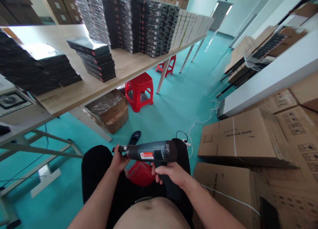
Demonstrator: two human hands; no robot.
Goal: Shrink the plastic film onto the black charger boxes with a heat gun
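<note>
My right hand (171, 172) is wrapped round the handle of a heat gun (150, 151), which has a dark body and an orange-and-white label. Its nozzle points left, over my lap. At the nozzle end my left hand (119, 161) is closed on a small dark object with a bit of red (115, 149). What exactly it is I cannot make out, and the nozzle tip partly covers it. Below the gun, between my legs, shows a red plastic seat (141, 173).
A wooden-topped table (124, 65) at the left bears a short stack of black boxes (99, 65) and tall rows of wrapped boxes (154, 27). Beneath it are a red stool (139, 89) and an open carton (114, 113). Flat cartons (233, 136) and a white cable (195, 123) lie right.
</note>
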